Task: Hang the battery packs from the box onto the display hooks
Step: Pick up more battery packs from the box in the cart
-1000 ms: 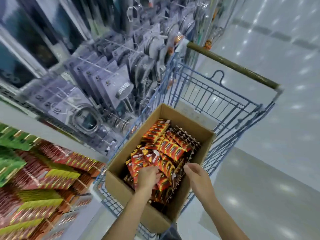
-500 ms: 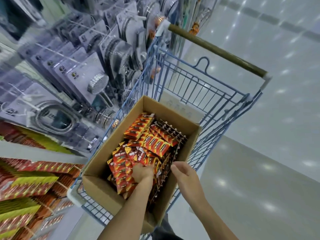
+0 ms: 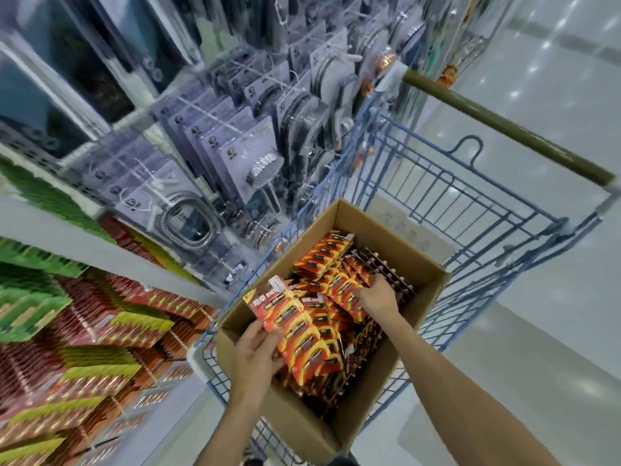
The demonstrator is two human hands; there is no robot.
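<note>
A person's left hand (image 3: 255, 351) grips a fanned bundle of red-and-orange battery packs (image 3: 295, 327), held over the near left corner of an open cardboard box (image 3: 295, 422). The right hand (image 3: 378, 299) reaches down into the box, its fingers buried among the loose packs (image 3: 322, 264) heaped there; whether it grips any cannot be told. The box sits in a blue wire cart (image 3: 470, 210) drawn up beside a store display (image 3: 100, 331) hung with rows of red and green packs.
</note>
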